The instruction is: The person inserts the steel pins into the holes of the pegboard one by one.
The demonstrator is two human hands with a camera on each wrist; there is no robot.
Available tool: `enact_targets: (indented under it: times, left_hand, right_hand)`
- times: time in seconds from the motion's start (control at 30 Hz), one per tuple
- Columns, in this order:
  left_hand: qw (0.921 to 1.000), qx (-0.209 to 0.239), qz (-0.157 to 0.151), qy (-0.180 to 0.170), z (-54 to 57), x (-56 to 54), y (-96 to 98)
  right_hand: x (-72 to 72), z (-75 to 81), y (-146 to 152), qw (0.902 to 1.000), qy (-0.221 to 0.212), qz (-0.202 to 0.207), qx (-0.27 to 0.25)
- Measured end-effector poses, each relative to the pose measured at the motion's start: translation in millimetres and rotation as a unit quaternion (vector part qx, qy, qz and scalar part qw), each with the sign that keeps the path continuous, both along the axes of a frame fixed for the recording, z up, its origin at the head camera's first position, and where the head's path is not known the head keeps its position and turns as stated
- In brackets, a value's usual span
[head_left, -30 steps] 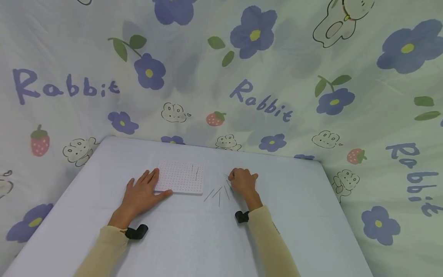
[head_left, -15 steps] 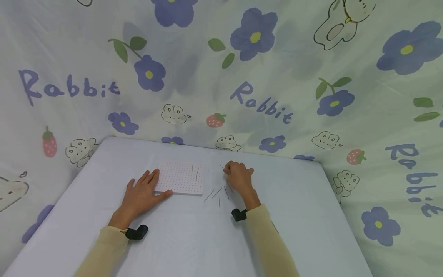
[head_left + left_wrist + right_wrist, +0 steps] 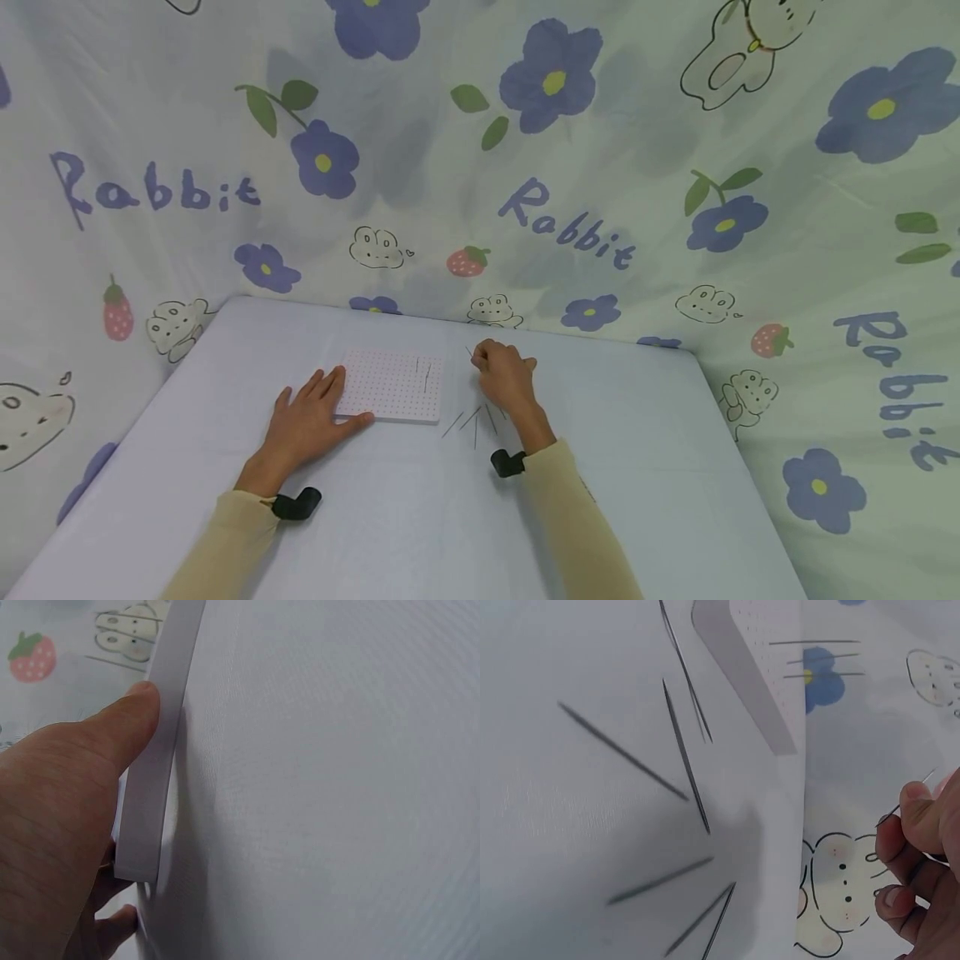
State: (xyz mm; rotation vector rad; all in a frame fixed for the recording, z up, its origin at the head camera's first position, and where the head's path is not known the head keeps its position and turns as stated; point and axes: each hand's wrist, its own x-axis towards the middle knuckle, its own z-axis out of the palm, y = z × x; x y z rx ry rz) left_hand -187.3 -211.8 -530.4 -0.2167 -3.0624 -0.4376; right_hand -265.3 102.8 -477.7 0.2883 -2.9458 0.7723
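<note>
A white board with a grid of small holes (image 3: 386, 393) lies on the table, with three needles (image 3: 815, 642) standing upright in it near its right side. My left hand (image 3: 303, 423) rests at the board's left corner, fingers stretched along the left side and thumb (image 3: 127, 724) against the near side wall. Right of the board, my right hand (image 3: 507, 379) pinches one needle (image 3: 889, 814) between thumb and index finger, held above the table. Several loose needles (image 3: 476, 432) lie on the table, closer to me than that hand; one is partly hidden by it.
The table (image 3: 420, 517) has a white cover. A curtain (image 3: 420, 150) printed with flowers, rabbits and strawberries hangs behind and at both sides. Each wrist carries a black camera (image 3: 297, 503).
My right hand has lifted away from the loose needles and moved left and farther from me, carrying one needle. The left hand and the board have not moved.
</note>
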Motion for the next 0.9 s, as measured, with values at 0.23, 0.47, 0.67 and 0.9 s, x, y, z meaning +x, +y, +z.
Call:
enact_targets:
  times: [0.23, 0.47, 0.67, 0.9]
  left_hand:
    - [1.0, 0.002, 0.001, 0.0, -1.0, 0.6, -0.6]
    - [1.0, -0.001, 0.001, -0.003, -1.1, 1.0, -0.3]
    - [1.0, 0.001, 0.002, -0.005, -0.3, 0.7, 0.1]
    - [1.0, 0.004, 0.002, -0.004, -1.0, 0.8, -0.5]
  right_hand:
    - [2.3, 0.5, -13.7, 0.9997, 0.005, 0.01, -0.021]
    - [4.6, -1.6, -24.5, 0.9993, 0.002, 0.02, -0.033]
    - [4.8, -5.3, -29.6, 0.9986, 0.018, 0.029, -0.04]
    - [7.6, -7.9, -34.7, 0.998, 0.029, 0.028, -0.048]
